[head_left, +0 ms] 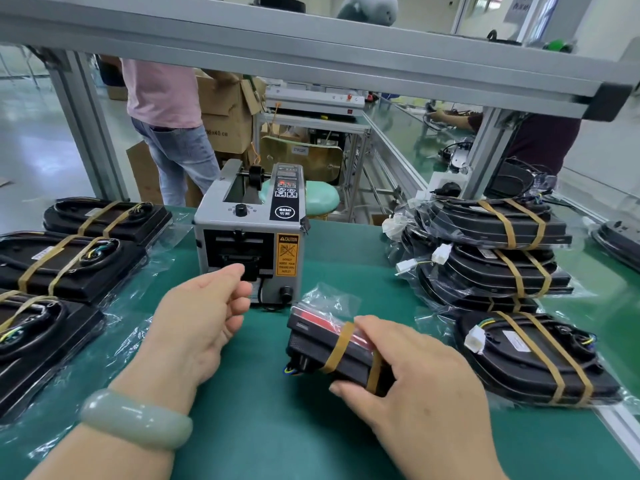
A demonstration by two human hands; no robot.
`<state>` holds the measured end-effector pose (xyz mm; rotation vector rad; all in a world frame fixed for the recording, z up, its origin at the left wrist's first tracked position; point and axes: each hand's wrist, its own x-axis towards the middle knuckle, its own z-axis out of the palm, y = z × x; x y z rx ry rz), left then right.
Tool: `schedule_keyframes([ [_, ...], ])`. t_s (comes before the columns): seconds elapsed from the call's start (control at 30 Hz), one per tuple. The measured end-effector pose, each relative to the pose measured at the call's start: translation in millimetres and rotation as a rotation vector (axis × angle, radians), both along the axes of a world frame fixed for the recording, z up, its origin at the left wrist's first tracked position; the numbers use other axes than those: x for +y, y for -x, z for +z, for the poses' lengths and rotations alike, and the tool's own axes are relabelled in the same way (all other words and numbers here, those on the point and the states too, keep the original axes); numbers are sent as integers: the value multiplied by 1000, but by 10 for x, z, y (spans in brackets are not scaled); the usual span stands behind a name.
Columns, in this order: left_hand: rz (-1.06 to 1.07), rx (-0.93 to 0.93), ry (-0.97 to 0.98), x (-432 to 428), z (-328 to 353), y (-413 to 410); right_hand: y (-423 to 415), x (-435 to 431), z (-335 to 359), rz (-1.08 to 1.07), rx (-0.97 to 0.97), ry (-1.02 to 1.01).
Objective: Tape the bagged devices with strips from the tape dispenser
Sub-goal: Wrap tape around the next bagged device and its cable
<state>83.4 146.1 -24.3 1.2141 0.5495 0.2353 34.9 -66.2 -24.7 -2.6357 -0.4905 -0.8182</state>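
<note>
Head view. Green-matted worktop under an aluminium frame.

- Grey box-shaped tape dispenser stands mid-worktop towards the far edge, outlet facing the person. It has an orange caution label on the front right and a black knob below it.
- Left grip: fingers curled, fingertips right at the dispenser outlet. No strip can be made out there; cannot tell whether anything is pinched. Pale green stone bangle on that wrist.
- Right grip: clasped round the near end of a black-and-red device in a clear plastic bag, thumb under, fingers over the top. The device is tilted, its far end just in front of the dispenser base, centre of the worktop. Two tan tape bands cross it; loose bag plastic sticks up at the far end.
- Right edge: stack of black bagged devices with tan bands, white connectors poking out. One more banded device lies flat nearer the front right corner.
- Left edge: three banded bagged devices in a row, far, middle, near.
- Beyond the far edge: mint-green stool, brown cardboard boxes, and a person in a pink shirt and jeans.
</note>
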Motion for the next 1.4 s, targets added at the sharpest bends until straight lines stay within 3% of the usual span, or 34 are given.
schedule_keyframes([
  [0.13,20,69,141,84,62,-111,13,41,-26,-11,-38,63],
  [0.4,21,91,156,88,153,-267,24,63,-30,9,-14,84],
  [0.83,206,139,-58,73,140,-443,39,70,-31,11,36,81],
  [1.03,297,128,-69,5,155,-499,48,70,-37,11,39,89],
  [1.3,38,6,11,-103,208,21,33,49,-14,5,30,24],
  [1.4,-17,-79,-82,-212,148,337,43,43,-11,4,31,15],
])
